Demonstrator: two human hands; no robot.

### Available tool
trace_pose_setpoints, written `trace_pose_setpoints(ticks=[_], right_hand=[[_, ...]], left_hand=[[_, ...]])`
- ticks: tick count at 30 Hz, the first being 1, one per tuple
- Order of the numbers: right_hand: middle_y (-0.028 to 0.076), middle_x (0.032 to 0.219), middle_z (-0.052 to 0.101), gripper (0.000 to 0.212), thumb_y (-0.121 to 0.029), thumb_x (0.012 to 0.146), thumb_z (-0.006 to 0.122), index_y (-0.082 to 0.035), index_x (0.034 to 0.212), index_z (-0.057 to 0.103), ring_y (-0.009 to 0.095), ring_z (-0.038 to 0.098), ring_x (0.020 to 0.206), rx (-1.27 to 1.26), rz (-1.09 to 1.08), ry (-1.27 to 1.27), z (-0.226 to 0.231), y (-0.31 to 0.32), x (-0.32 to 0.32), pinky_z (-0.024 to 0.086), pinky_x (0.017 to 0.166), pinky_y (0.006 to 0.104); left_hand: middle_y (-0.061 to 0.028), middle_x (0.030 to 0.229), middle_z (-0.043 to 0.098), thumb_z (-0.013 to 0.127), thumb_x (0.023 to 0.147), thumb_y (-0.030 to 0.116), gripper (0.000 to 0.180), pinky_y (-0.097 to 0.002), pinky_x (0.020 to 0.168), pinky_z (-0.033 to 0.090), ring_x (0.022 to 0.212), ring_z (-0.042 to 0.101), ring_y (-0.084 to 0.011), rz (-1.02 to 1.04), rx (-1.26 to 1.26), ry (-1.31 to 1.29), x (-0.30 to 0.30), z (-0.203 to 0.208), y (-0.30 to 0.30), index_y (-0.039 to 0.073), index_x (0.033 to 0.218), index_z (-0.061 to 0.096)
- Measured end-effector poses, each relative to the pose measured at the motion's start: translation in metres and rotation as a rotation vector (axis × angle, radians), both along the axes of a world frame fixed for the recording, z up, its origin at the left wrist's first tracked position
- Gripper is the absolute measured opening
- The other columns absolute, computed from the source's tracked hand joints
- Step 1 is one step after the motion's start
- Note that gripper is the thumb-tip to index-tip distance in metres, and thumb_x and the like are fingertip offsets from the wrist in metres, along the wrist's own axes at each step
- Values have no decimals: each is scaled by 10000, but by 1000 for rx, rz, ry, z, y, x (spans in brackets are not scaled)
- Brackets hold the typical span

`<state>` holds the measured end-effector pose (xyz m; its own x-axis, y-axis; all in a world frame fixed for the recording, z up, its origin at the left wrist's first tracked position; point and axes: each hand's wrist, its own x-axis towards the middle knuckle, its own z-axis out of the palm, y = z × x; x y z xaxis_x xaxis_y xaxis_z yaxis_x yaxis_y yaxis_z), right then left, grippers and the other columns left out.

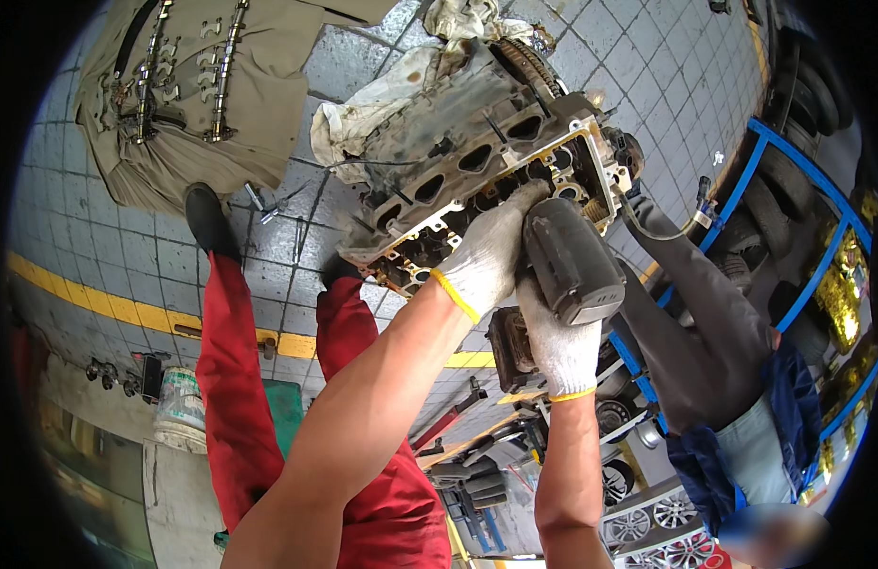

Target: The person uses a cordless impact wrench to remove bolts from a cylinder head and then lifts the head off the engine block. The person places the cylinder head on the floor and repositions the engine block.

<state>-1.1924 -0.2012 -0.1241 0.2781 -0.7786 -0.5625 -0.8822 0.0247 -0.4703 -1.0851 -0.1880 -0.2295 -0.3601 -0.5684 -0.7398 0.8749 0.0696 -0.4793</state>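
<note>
Black tool (570,258) crowds the engine (458,119), leaving its left end reachable

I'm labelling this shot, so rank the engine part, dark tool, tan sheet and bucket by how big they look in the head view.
1. Engine part and tan sheet: too alike to rank.
2. Dark tool: nearness to the camera likely enlarges it.
3. Bucket: smallest.
</note>
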Motion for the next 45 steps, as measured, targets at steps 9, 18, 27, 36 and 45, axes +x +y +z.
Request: trace_pose_setpoints(ticks=[9, 18, 27, 36, 45], right_hand=[[127, 1144, 795, 330, -71, 944, 785, 5, 1261, 732, 264, 775, 1009, -64, 80, 26, -2, 5, 8, 613, 900, 425], [141, 1138, 792, 310, -65, 927, 773, 2, 1227, 735, 282, 774, 993, -65, -13, 4, -2, 11, 11, 615, 865, 432], [154, 1198, 784, 371, -75, 938, 786, 6, 1291, 706, 284, 772, 1035, -36, 44, 1, 4, 7, 7, 613, 895, 423], [145, 1250, 783, 421, -50, 931, 790, 1, 1338, 696, 260, 766, 1111, 7, 45, -94, 11, 5, -9, 610, 962, 404], [132, 1291, 781, 438, -45, 944, 809, -13, 1366, 698, 223, 761, 1126, -89, 135, -22, 39, 24, -34, 614, 982, 398]], left_hand=[[-74, 939, 754, 705, 1106, 304, 237, -386, 769, 630, 782, 704, -216, -80, -19, 19, 4, 1, 4, 70, 1094, 739], [-94, 960, 773, 705, 1105, 312, 260, -389, 790, 645, 812, 728, -229, -71, -51, -7, 4, -2, 6, 55, 1096, 746], [-78, 987, 747, 693, 1110, 318, 259, -376, 813, 632, 833, 701, -206, -45, 30, -34, 6, 13, 5, 63, 1111, 731], [-92, 1003, 748, 709, 1099, 273, 220, -392, 831, 641, 852, 712, -220, -43, 67, -95, 7, 33, 9, 55, 1131, 725], [-135, 1073, 770, 625, 1152, 401, 394, -412, 917, 645, 952, 756, -253, -91, -160, -108, -15, 50, 23, 19, 1202, 710]])
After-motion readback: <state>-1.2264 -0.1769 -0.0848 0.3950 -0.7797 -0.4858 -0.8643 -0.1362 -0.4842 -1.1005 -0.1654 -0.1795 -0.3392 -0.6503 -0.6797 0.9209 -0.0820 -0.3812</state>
